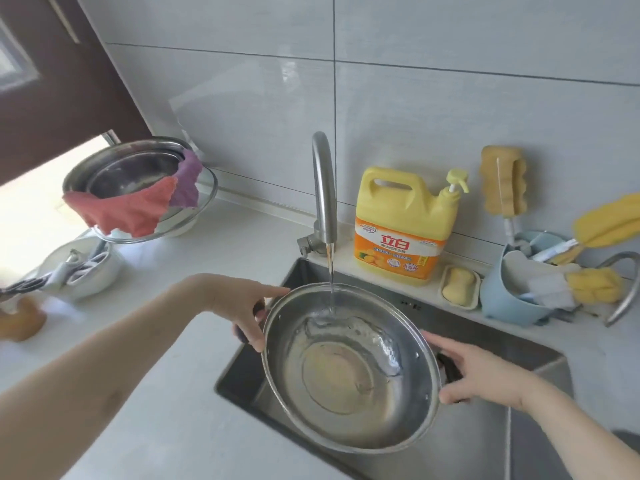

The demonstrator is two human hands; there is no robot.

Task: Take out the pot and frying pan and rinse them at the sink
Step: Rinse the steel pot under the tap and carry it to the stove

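Over the sink (540,441), your left hand (242,306) and right hand (485,372) grip the pot (349,368) handles; tilt further and it'll slosh onto the tabletop (166,393).

Counter, left: stacked steel bowls (138,174) with a red cloth (121,209) and a purple cloth (188,183) draped over the rim
Sink ledge: yellow detergent jug (401,223); just beside it a soap dish (460,287) holding yellow soap
Right: blue caddy (502,299) with sponge brushes
Wall: grey tiles (450,98)
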